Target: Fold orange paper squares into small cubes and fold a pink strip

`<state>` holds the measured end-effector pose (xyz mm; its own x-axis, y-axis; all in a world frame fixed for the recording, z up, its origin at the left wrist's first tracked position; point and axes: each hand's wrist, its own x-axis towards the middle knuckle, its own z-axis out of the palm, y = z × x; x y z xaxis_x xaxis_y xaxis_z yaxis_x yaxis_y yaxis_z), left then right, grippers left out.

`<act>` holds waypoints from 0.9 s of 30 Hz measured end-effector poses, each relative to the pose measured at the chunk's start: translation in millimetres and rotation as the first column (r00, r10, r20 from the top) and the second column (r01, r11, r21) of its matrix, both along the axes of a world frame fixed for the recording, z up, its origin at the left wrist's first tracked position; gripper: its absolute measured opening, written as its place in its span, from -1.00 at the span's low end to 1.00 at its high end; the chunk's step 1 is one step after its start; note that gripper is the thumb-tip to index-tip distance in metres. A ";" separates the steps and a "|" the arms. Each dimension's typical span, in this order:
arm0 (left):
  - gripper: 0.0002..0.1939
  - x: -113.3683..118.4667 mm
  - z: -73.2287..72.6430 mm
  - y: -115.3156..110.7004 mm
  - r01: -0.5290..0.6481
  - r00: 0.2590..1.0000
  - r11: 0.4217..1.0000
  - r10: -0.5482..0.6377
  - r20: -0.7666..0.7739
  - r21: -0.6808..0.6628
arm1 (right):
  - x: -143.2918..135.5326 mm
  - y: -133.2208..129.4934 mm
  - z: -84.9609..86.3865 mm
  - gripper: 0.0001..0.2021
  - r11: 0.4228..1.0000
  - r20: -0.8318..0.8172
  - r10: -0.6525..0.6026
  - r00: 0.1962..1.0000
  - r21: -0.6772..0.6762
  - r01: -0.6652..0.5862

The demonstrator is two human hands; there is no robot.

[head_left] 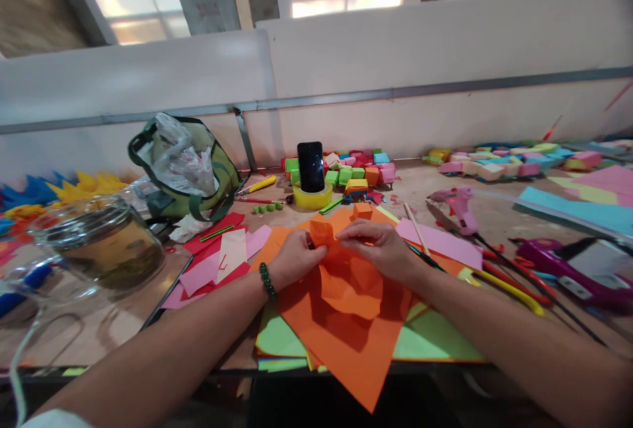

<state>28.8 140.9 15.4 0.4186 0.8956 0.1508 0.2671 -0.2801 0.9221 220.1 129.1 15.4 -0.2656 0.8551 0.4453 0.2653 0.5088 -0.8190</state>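
Note:
My left hand [295,259], with a green bead bracelet [267,281] at the wrist, is closed on the left edge of a creased piece of orange paper [352,289]. On the paper's upper right side, the fingers of my right hand [380,247] are pinched together. The creased paper stands partly up above a flat orange sheet [363,365], whose corner hangs past the table's front edge. Beneath lie light green sheets [435,337]. A small folded orange paper block [362,211] sits just beyond my right hand. My fingertips partly hide the paper's upper folds.
Straight ahead, a phone [311,167] leans upright in a yellow tape roll [312,198], before several colored paper blocks [341,174]. A glass jar [113,243] and a green bag [225,167] stand left. A pink glue gun [461,209], yellow-handled scissors [514,293] and a purple tool [578,276] lie right.

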 end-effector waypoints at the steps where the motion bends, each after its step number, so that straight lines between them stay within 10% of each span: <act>1: -0.90 0.5 -0.5 -0.2 0.007 1.000 1.000 -0.007 0.006 0.009 | -0.4 0.7 -0.7 -0.88 1.000 -0.001 -0.015 1.000 -0.019 0.015; 27: -0.88 1.9 -1.8 -1.9 0.048 0.999 0.998 -0.048 0.000 0.032 | -3.3 -7.9 3.2 -0.97 0.982 0.300 -0.179 0.937 0.114 0.151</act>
<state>30.7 139.0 13.6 0.4605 0.8692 0.1798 0.2516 -0.3221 0.9126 216.8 121.2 18.5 -0.2596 0.8600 0.4394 0.5837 0.5022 -0.6381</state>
